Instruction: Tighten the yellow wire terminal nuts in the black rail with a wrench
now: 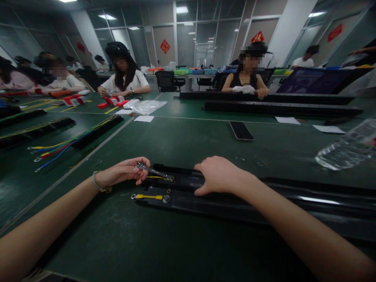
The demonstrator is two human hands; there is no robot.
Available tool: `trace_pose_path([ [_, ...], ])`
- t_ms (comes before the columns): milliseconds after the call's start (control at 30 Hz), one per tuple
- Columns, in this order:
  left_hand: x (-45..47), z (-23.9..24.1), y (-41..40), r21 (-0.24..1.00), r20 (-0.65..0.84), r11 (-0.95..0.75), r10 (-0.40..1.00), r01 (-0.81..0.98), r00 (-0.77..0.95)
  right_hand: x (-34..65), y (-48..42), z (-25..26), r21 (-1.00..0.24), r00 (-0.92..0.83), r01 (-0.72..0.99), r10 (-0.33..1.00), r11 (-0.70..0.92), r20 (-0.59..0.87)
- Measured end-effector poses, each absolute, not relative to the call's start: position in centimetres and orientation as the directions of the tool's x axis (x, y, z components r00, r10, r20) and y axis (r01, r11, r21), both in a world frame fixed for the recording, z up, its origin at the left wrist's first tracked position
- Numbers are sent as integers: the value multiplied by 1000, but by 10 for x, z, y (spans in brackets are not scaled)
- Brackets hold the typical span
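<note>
My left hand (pixel 126 172) pinches the handle end of a shiny wrench (pixel 155 171). The wrench's other end sits over a fastener at the left end of a long black channel (pixel 190 181), and a yellow wire (pixel 155 177) shows beneath it. My right hand (pixel 221 175) grips the channel a little further right, thumb on the near side; its other fingers are mostly hidden behind the hand. Along the near side lies a second black strip (pixel 205 205), with a short yellow lead (pixel 149 197) ending in ring terminals and a small nut (pixel 169 191) beside it.
Beyond my hands lie a phone (pixel 241 131), white paper slips (pixel 143 118) and a plastic bottle (pixel 346 147) on its side. Black strips with coloured wires (pixel 58 149) are at left. More black channels (pixel 279 107) lie across the table, where several people sit.
</note>
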State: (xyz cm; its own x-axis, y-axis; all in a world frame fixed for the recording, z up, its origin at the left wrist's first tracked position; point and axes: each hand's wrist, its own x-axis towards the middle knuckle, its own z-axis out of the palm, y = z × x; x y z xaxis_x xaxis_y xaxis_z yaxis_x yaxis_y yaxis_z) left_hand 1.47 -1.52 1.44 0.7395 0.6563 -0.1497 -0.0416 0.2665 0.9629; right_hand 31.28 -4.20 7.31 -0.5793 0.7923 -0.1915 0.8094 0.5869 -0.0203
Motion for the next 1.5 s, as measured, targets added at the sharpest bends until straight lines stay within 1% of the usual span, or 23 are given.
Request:
trace_pose_path([
  [467,13,14,-14,965,-141,261,635,-39,759,313,-43,75,-36,-575,814,794,580,-198],
  [800,13,11,-13,961,-134,270,625,-52,769,313,-42,73,-8,-585,804,790,594,-184],
  [1500,15,14,-14,960,-145,275,633,-45,761,313,-42,74,-37,-577,813,794,582,-190],
])
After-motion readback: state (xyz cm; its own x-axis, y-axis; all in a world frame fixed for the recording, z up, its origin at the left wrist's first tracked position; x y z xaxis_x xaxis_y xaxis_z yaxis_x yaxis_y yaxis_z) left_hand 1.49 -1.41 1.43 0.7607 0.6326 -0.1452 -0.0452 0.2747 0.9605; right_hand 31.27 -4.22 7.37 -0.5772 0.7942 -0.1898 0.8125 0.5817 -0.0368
